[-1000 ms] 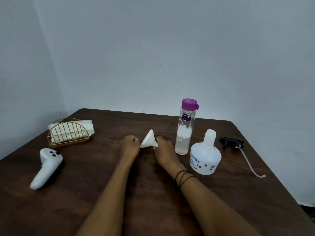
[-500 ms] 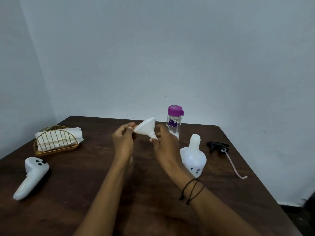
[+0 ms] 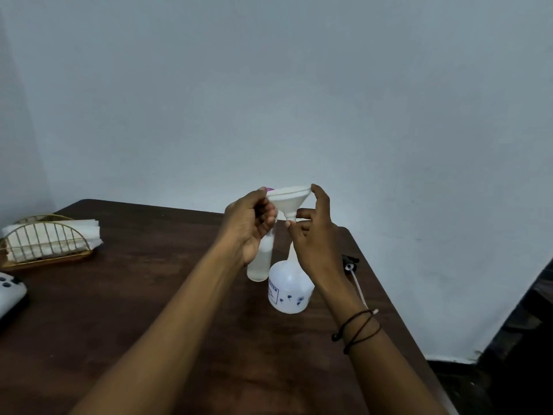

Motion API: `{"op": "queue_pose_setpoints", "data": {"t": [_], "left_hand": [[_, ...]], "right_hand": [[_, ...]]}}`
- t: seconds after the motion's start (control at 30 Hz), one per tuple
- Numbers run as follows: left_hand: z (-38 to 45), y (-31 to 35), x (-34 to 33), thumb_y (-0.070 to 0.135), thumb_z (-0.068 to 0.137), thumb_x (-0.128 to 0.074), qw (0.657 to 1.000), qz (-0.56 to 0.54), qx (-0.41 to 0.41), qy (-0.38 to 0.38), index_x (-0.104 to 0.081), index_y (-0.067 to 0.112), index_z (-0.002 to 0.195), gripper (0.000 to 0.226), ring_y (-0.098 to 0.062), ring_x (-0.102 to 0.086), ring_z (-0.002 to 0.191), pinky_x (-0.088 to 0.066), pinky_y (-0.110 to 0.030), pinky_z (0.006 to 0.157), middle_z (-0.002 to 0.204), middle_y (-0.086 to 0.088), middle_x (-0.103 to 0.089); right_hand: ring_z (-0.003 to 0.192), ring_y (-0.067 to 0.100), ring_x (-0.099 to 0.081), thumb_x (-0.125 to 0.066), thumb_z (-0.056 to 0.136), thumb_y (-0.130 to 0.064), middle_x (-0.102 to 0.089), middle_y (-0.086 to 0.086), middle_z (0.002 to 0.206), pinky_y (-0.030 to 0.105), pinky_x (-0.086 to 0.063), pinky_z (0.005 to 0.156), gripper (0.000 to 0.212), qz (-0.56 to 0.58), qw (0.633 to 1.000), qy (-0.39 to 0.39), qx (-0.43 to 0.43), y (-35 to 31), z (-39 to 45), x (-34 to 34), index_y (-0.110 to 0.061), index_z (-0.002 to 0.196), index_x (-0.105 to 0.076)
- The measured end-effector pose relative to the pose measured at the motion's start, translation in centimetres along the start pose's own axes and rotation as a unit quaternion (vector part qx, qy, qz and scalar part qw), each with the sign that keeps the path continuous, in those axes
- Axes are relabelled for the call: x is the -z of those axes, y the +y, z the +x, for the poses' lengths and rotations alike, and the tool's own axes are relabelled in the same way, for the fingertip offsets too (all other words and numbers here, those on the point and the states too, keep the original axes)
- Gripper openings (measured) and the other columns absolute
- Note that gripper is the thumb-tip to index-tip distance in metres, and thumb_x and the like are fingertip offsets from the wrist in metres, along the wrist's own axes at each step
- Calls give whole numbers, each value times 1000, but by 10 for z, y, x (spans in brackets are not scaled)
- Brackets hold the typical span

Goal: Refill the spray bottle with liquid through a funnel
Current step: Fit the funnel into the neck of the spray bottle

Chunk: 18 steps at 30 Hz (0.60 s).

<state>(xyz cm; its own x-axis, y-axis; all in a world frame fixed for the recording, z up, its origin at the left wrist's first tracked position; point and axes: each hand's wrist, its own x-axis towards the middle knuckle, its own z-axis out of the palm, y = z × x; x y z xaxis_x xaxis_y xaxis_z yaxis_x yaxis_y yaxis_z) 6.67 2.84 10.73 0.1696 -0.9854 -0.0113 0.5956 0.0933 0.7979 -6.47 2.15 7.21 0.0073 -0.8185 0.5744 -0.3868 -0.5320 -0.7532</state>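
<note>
A white funnel (image 3: 288, 200) is held upright in the air, wide mouth up, above the table. My left hand (image 3: 250, 226) pinches its rim on the left. My right hand (image 3: 314, 235) touches the rim with one finger and holds the spout with others. Below the spout stands the white spray bottle (image 3: 288, 290), open-necked, with blue flower prints. Just left of it is a clear water bottle (image 3: 260, 265) with a purple cap, mostly hidden behind my left hand. The black spray head (image 3: 350, 262) with its tube lies on the table to the right.
A gold wire napkin holder (image 3: 45, 241) with white napkins stands at the far left of the dark wooden table (image 3: 149, 295). A white controller (image 3: 9, 292) lies at the left edge. The table's right edge runs close beside the spray head.
Both hands have lifted the funnel from the table and turned it upright, carrying it right to above the spray bottle's neck. The camera view has tilted upward.
</note>
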Motion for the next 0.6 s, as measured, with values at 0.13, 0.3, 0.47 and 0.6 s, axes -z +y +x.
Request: {"op": "queue_pose_setpoints", "data": {"t": [0.13,0.3,0.47,0.6], "left_hand": [[-1,-5,-16,22,95,-62,999,46,-7,-25,-61,9,73,25,-8,-56,47,-49,-17,45,57,-1,-60],[-3,-13,-18,21,96,-60,993,113,-22,-40,-61,9,74,25,-10,-56,50,-49,-18,46,62,-2,-60],[-3,-20,-16,21,96,-61,990,134,-28,-42,-60,9,75,24,-10,-55,48,-48,-18,46,61,-3,-59],[0,-28,-9,22,96,-61,988,144,-26,-45,-60,9,76,23,-10,-54,49,-47,-18,46,62,-2,-59]], "right_hand": [[85,6,-69,-60,96,-8,-64,-7,101,15,-54,69,72,34,999,18,-8,12,3,11,-33,151,-21],[86,3,-69,-65,92,-5,-67,-4,96,15,-54,73,76,39,999,15,-10,25,0,17,-27,152,-24],[84,6,-71,-71,88,-8,-67,-10,94,24,-58,77,76,43,999,16,-9,43,-2,13,-27,149,-30],[87,9,-71,-71,88,-9,-69,-2,97,31,-60,79,75,45,999,14,-14,54,-4,9,-31,147,-30]]}}
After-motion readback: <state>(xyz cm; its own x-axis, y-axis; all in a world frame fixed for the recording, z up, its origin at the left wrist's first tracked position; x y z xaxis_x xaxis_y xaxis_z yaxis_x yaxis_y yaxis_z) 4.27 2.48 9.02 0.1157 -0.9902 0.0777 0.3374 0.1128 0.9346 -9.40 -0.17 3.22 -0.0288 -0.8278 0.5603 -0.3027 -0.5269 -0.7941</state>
